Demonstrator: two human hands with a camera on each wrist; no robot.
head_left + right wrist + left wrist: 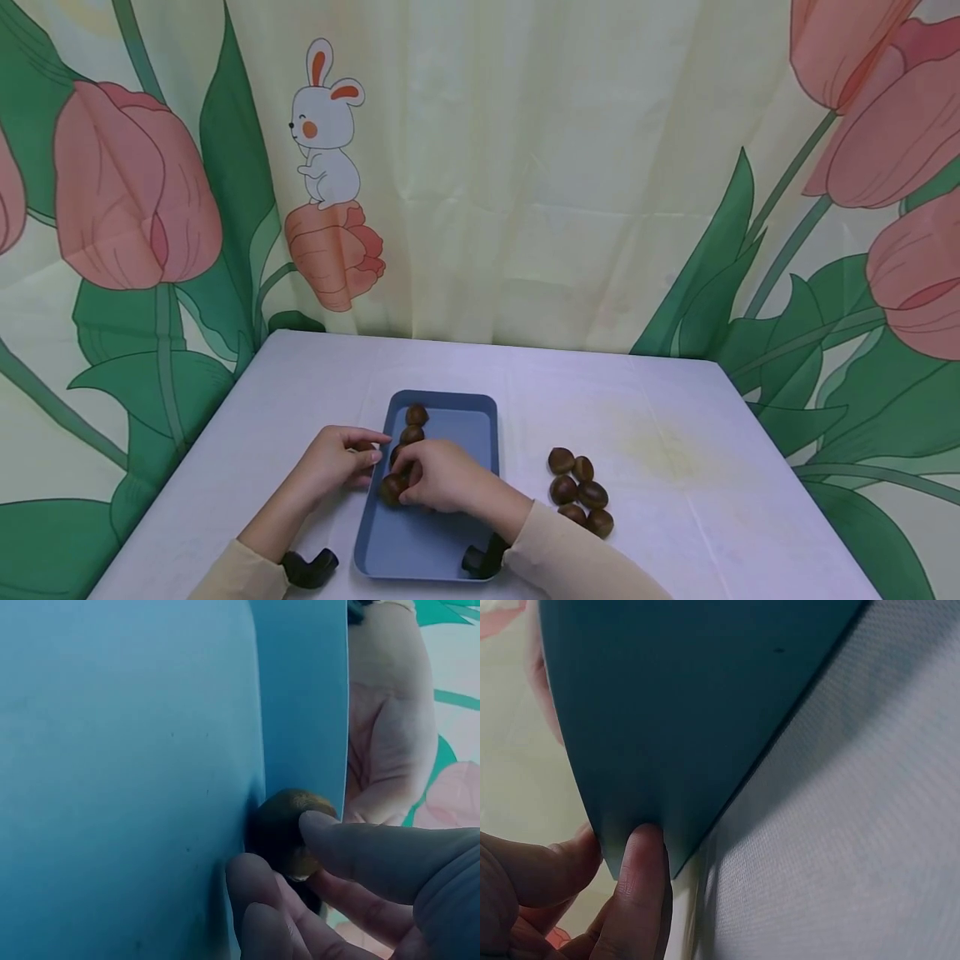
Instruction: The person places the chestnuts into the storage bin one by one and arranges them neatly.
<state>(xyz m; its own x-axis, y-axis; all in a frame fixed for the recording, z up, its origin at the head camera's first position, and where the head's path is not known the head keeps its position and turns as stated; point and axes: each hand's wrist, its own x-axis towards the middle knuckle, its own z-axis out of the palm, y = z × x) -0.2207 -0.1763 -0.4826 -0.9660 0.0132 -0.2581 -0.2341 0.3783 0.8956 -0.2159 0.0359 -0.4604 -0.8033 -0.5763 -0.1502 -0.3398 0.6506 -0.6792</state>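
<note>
We see the right hand [444,475] with thumb and fingers drawn close, pinching a brown chestnut [281,834] at the inside of the left wall of the blue tray [427,542]. Just left of that grip, across the rim, the left hand [337,458] lays fairly straight fingers on the tray's edge and outer side. Directly beyond the pinched chestnut we make out three more chestnuts [412,434] in a row along the same wall, the closest partly hidden by the right hand. Well to the right of the grip, outside the tray, we count six loose chestnuts [563,489] bunched on the white tablecloth [690,533]. Past them all hangs a curtain [525,167] printed with tulips [135,192] and a rabbit [327,175].
</note>
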